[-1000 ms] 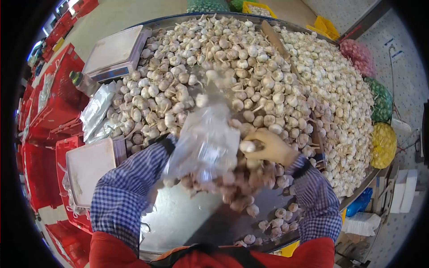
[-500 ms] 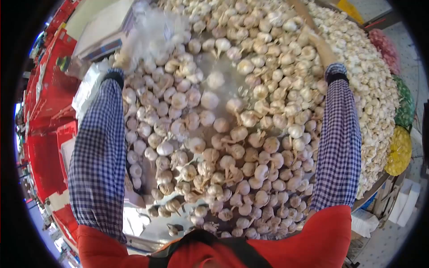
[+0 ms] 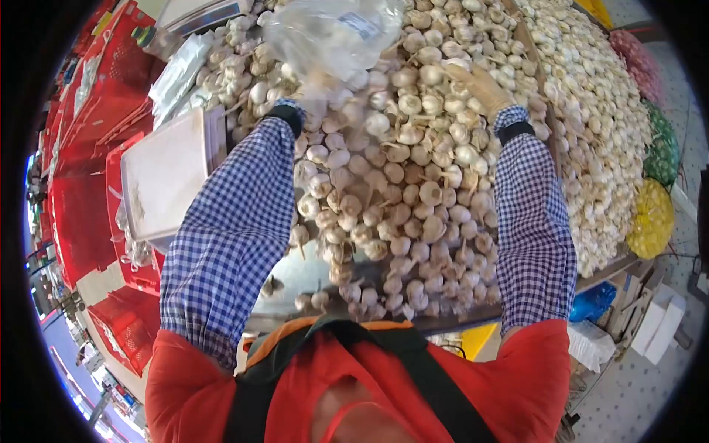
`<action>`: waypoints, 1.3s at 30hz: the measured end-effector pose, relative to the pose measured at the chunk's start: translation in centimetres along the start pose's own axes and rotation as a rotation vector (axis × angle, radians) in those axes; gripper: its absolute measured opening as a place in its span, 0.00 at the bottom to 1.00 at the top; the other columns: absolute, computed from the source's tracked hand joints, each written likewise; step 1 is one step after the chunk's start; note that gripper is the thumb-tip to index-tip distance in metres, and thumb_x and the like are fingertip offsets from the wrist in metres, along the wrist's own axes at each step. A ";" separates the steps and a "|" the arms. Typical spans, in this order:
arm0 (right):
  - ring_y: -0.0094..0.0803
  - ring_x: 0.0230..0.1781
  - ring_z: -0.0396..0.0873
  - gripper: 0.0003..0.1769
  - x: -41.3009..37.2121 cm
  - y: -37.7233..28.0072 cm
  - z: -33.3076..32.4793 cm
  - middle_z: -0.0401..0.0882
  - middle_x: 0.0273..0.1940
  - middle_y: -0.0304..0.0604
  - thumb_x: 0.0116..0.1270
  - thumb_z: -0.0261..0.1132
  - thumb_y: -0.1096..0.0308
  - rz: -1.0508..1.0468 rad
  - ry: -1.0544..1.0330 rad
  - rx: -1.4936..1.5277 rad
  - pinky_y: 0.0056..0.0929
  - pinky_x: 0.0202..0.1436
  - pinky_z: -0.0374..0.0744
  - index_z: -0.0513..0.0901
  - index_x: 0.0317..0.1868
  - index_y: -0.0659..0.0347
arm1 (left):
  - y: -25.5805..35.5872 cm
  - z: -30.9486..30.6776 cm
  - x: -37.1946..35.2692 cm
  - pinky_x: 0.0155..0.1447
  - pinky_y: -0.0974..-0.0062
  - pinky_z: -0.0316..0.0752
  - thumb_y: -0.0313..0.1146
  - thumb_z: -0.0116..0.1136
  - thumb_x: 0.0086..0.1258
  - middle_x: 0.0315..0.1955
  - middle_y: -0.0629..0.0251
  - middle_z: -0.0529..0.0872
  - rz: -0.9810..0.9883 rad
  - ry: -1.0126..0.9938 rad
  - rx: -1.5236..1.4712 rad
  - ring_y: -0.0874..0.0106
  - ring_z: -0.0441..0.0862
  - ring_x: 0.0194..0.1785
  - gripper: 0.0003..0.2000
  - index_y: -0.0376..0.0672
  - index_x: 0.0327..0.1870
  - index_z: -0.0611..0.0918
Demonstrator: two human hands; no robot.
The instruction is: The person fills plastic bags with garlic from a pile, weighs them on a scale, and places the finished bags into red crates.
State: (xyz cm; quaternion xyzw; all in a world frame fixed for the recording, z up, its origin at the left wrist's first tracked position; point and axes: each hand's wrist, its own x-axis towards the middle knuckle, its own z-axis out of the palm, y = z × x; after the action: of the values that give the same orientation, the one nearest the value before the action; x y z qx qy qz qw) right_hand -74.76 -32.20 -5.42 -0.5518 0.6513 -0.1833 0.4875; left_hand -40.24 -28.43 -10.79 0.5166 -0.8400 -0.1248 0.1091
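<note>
Reaching forward with both hands, set apart over the heap. Gripping with the left hand [image 3: 316,87] the gathered lower end of a clear plastic bag [image 3: 336,33], or so it looks: too blurred there to count fingers. Resting the right hand [image 3: 480,85], in a pale glove, palm down on the garlic bulbs [image 3: 413,184], fingers loosely spread and closed on nothing that shows.

Holding the bag raised at the far end of the heap, just past the left hand, bulging, its long axis running roughly left to right across the view. Touching it with the left hand only; right hand well apart, off to the bag's right and slightly nearer the body, with bulbs between.

Cannot tell which way the bag's mouth faces, nor what lies inside beyond a white label patch near its top. Cannot see its upper edge whole: cut off at the top of the view.

Working at a steel table [image 3: 295,273], bare only in a patch near the body, with bulbs piled on past a wooden board [image 3: 530,52] to the right. Further out on the left: a white tray [image 3: 166,173] just beside the checked sleeve [image 3: 229,236], silvery packs [image 3: 177,66] beyond it, red crates [image 3: 81,111] at the edge. Off the table's right side: mesh sacks [image 3: 651,218] in yellow, green and pink, half lost in the lens rim.
</note>
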 end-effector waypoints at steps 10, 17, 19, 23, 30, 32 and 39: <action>0.35 0.56 0.72 0.24 -35.6 4.8 2.3 0.73 0.58 0.48 0.64 0.64 0.66 -0.341 0.233 0.133 0.30 0.58 0.72 0.73 0.59 0.65 | 9.6 -6.7 -16.5 0.62 0.61 0.69 0.33 0.56 0.65 0.50 0.53 0.78 0.157 0.159 -0.317 0.49 0.74 0.54 0.19 0.42 0.57 0.76; 0.31 0.44 0.81 0.21 -55.9 16.6 4.6 0.82 0.43 0.47 0.62 0.66 0.62 0.432 0.010 -0.251 0.28 0.48 0.78 0.78 0.52 0.63 | 5.9 -10.5 -32.0 0.41 0.62 0.75 0.22 0.51 0.61 0.30 0.56 0.83 -0.061 0.085 0.341 0.59 0.81 0.35 0.11 0.39 0.44 0.80; 0.37 0.42 0.82 0.21 -56.7 16.7 7.2 0.83 0.42 0.50 0.60 0.68 0.59 0.375 -0.029 -0.764 0.30 0.49 0.78 0.80 0.51 0.61 | 7.1 -11.4 -34.5 0.41 0.61 0.75 0.20 0.50 0.59 0.30 0.56 0.83 -0.107 0.027 0.551 0.58 0.82 0.35 0.13 0.40 0.44 0.80; 0.40 0.40 0.82 0.14 -48.5 10.3 10.1 0.84 0.42 0.49 0.64 0.63 0.65 -0.082 0.299 -0.357 0.32 0.48 0.78 0.82 0.49 0.60 | 10.9 -10.8 -38.3 0.47 0.63 0.76 0.19 0.48 0.58 0.34 0.56 0.84 -0.164 0.046 -0.188 0.55 0.82 0.40 0.14 0.39 0.45 0.79; 0.43 0.39 0.82 0.12 -19.8 2.5 16.1 0.84 0.39 0.48 0.65 0.55 0.66 -0.328 0.348 -0.931 0.43 0.40 0.78 0.84 0.45 0.54 | 17.5 -11.2 -44.9 0.47 0.76 0.72 0.26 0.44 0.73 0.33 0.63 0.80 -0.465 -0.219 -0.984 0.72 0.77 0.40 0.07 0.38 0.45 0.74; 0.45 0.44 0.83 0.14 -16.3 1.8 17.5 0.86 0.43 0.43 0.65 0.54 0.67 -0.240 0.220 -1.213 0.50 0.41 0.79 0.85 0.46 0.56 | 18.2 -11.8 -46.4 0.47 0.77 0.73 0.22 0.44 0.69 0.34 0.63 0.81 -0.546 -0.168 -0.943 0.73 0.78 0.40 0.08 0.37 0.45 0.75; 0.43 0.41 0.81 0.19 -20.5 1.7 15.2 0.81 0.40 0.51 0.54 0.69 0.63 -0.653 0.445 -0.567 0.37 0.46 0.79 0.80 0.45 0.62 | 16.5 -11.2 -49.1 0.48 0.82 0.73 0.18 0.46 0.63 0.38 0.67 0.83 -0.853 0.129 -1.047 0.78 0.78 0.42 0.13 0.37 0.46 0.78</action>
State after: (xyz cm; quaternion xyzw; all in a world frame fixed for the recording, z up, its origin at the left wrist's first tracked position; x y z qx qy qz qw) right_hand -64.66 -8.68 -4.77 -0.7857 0.5570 -0.2556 0.0839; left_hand -28.90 21.61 2.47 0.6883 -0.3832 -0.5163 0.3359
